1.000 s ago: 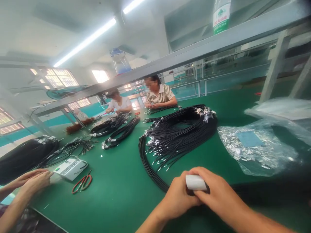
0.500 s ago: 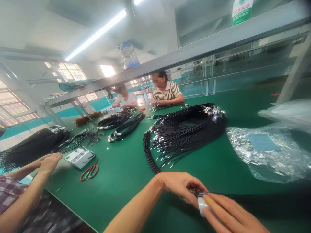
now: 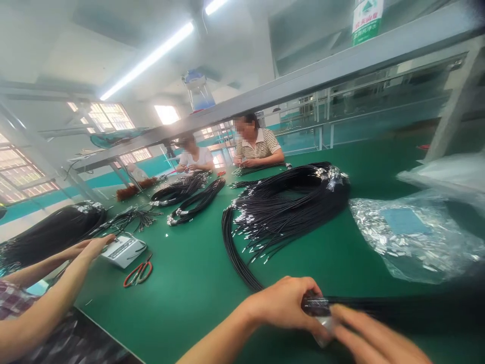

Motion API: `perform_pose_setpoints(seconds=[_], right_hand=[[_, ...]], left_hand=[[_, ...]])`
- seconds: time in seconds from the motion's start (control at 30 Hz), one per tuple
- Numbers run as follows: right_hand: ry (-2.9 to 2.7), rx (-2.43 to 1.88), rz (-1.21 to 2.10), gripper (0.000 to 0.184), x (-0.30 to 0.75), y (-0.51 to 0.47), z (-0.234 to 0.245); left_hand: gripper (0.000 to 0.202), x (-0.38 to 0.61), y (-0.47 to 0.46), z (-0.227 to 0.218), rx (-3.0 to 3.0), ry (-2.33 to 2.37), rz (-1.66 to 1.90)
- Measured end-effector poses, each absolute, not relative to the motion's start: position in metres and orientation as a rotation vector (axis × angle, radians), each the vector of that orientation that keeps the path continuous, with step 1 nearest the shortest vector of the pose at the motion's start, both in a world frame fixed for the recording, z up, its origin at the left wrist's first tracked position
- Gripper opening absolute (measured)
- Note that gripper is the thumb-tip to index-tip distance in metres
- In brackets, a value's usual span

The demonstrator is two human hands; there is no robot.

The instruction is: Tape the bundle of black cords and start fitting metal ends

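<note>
Your left hand (image 3: 282,306) is closed around the end of a bundle of black cables (image 3: 379,306) that lies low on the green table (image 3: 189,283), at the near edge, running to the right. Your right hand (image 3: 373,338) meets it there; between the 2 hands sits a small whitish piece, maybe a tape roll (image 3: 325,323), but the blur hides it. I cannot tell if the right grip is closed on it or only touching.

The risk, I think, is that the bundle ends spread if your left grip loosens, because the metal tips are many and thin. The big coil of cables (image 3: 288,207) lies just behind, so loose ends may tangle with it. A co-worker's hands (image 3: 89,247) work near the left, beside red scissors (image 3: 138,273).
</note>
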State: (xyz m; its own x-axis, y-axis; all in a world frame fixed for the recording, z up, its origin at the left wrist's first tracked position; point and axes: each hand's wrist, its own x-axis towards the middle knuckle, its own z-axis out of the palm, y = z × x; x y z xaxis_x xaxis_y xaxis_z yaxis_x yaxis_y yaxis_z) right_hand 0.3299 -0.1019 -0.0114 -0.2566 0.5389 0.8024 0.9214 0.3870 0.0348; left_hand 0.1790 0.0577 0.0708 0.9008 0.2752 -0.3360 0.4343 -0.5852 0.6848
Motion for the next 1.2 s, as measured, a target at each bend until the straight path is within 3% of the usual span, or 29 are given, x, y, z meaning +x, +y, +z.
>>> perform_pose_setpoints(seconds=[0.07,0.13,0.17,0.23,0.37,0.47,0.57,0.7,0.8,0.9,1.1,1.2], right_hand=[[-1.86,-1.548,-0.38,0.031,0.335,-0.089,0.021],[-1.746,-2.037,0.363,0.037,0.339,-0.065,0.052],[-1.748,-2.089,0.569,0.035,0.34,-0.051,0.065],[-1.759,-2.09,0.954,0.022,0.342,-0.028,0.082],[-1.63,-1.977,1.513,0.032,0.341,-0.01,0.087],[-1.477,-1.862,1.726,0.037,0.34,-0.016,0.084],[-1.326,-1.809,1.73,0.032,0.341,-0.02,0.078],[-1.128,-1.829,1.476,0.011,0.338,-0.021,0.065],[-1.052,-1.779,1.335,0.032,0.335,-0.026,0.058],[-1.065,-1.713,1.348,0.039,0.335,-0.033,0.059],[-1.447,-1.763,1.228,0.034,0.325,-0.032,0.089],[-1.645,-1.899,1.028,0.035,0.312,-0.032,0.105]], left_hand=[[0.049,0.176,0.052,0.071,2.262,0.536,-0.228],[0.047,0.174,0.047,0.073,2.298,0.555,-0.23],[0.048,0.174,0.044,0.074,2.319,0.564,-0.227],[0.049,0.174,0.039,0.074,2.377,0.602,-0.194],[0.045,0.175,0.03,0.065,2.535,0.746,-0.111],[0.037,0.175,0.023,0.046,2.592,0.801,-0.024],[0.04,0.173,0.019,0.02,2.594,0.84,0.196],[0.049,0.17,0.016,0.003,2.502,0.825,0.49],[0.046,0.173,0.016,0.008,2.365,0.881,0.557],[0.041,0.176,0.015,0.015,2.259,0.977,0.567],[0.081,0.18,0.02,0.018,2.139,1.104,0.422],[0.079,0.183,0.023,0.021,2.118,1.073,0.346]])
